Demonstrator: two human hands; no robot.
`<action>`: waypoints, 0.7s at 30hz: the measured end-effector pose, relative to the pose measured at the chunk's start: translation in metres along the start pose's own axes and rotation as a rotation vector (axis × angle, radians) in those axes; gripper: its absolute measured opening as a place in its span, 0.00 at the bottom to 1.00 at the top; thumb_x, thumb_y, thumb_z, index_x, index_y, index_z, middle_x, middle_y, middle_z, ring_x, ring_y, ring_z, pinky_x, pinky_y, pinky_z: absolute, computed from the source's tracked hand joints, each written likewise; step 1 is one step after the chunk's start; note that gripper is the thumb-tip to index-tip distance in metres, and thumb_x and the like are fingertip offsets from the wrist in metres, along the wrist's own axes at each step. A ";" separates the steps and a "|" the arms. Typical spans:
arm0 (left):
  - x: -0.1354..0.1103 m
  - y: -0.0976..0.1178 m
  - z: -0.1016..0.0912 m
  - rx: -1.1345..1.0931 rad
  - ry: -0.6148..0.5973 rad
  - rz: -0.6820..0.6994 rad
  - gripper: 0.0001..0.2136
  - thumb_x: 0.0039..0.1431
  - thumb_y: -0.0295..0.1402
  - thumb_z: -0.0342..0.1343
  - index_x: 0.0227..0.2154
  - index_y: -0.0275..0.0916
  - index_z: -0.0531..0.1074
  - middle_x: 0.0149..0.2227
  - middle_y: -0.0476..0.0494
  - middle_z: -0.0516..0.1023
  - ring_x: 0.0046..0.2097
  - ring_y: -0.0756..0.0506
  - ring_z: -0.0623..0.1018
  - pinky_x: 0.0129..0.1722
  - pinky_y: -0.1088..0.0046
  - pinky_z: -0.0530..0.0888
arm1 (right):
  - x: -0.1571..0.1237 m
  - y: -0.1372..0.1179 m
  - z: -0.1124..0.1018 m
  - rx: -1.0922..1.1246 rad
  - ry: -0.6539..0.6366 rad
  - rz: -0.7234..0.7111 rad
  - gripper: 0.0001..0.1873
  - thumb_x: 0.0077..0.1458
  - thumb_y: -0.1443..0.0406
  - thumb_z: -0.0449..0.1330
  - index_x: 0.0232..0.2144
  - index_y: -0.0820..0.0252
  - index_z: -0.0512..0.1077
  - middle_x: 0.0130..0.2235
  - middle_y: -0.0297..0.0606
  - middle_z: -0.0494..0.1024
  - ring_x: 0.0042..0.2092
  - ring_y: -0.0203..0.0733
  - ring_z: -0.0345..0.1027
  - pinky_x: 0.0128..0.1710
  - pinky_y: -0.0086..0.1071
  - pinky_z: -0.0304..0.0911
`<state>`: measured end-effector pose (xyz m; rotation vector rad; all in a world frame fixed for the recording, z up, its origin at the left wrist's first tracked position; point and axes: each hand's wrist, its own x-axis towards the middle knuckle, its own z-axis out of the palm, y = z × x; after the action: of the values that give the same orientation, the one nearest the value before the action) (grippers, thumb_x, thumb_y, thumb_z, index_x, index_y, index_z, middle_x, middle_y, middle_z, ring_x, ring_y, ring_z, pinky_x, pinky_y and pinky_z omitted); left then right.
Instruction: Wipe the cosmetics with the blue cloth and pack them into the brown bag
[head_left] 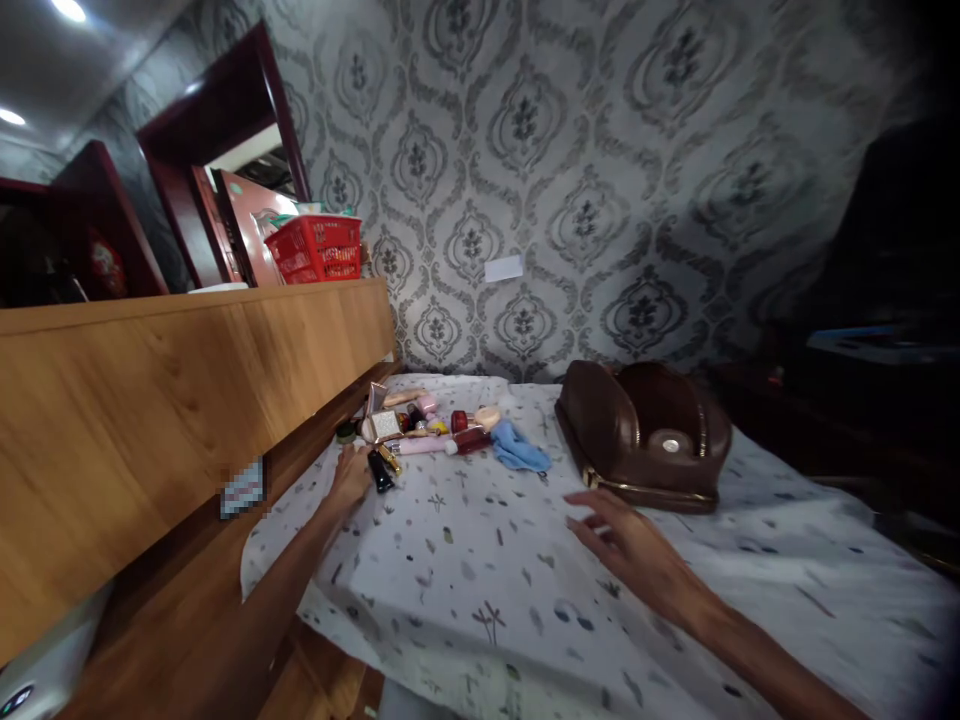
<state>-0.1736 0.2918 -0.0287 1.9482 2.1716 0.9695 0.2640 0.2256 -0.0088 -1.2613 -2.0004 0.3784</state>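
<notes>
Brown leather forms the zippered bag [643, 440] at the right on the printed sheet [450, 570] in our head view, cosmetics [424, 444] strewn to its left; we seem to be picking among these, and the next move calls for a neat fingertip grip. Our right hand [619, 538], loosely spread, apparently empty, hovers near the bag; our left hand [351, 478] is beside a black container [380, 470], fingers partly hidden, so we cannot tell its grip.

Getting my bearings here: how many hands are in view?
2: the left hand beside the small black object, and the right hand on the near side of the brown bag.
</notes>
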 end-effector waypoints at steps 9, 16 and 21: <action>0.015 0.011 -0.007 -0.013 0.104 0.126 0.14 0.57 0.26 0.50 0.45 0.36 0.72 0.51 0.35 0.70 0.55 0.37 0.69 0.58 0.54 0.67 | 0.128 0.025 0.062 -0.256 -0.037 0.238 0.23 0.53 0.67 0.61 0.52 0.61 0.71 0.44 0.47 0.78 0.43 0.50 0.75 0.40 0.35 0.67; -0.010 0.110 0.032 -0.433 -0.128 0.434 0.20 0.66 0.38 0.48 0.58 0.42 0.66 0.60 0.38 0.69 0.62 0.39 0.68 0.63 0.58 0.63 | 0.112 -0.011 0.085 -0.057 -0.185 -0.054 0.04 0.55 0.67 0.59 0.31 0.57 0.74 0.37 0.36 0.78 0.41 0.40 0.71 0.42 0.29 0.63; -0.026 0.147 0.058 -0.601 -0.343 0.378 0.20 0.67 0.43 0.47 0.58 0.40 0.66 0.53 0.40 0.76 0.54 0.41 0.74 0.57 0.64 0.69 | 0.110 -0.022 0.091 0.485 -0.358 -0.199 0.08 0.53 0.67 0.55 0.33 0.61 0.74 0.32 0.35 0.77 0.30 0.37 0.70 0.30 0.28 0.65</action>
<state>-0.0140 0.2910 -0.0125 2.0350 1.1748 1.0685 0.1569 0.3223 -0.0121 -0.7205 -2.1223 0.9780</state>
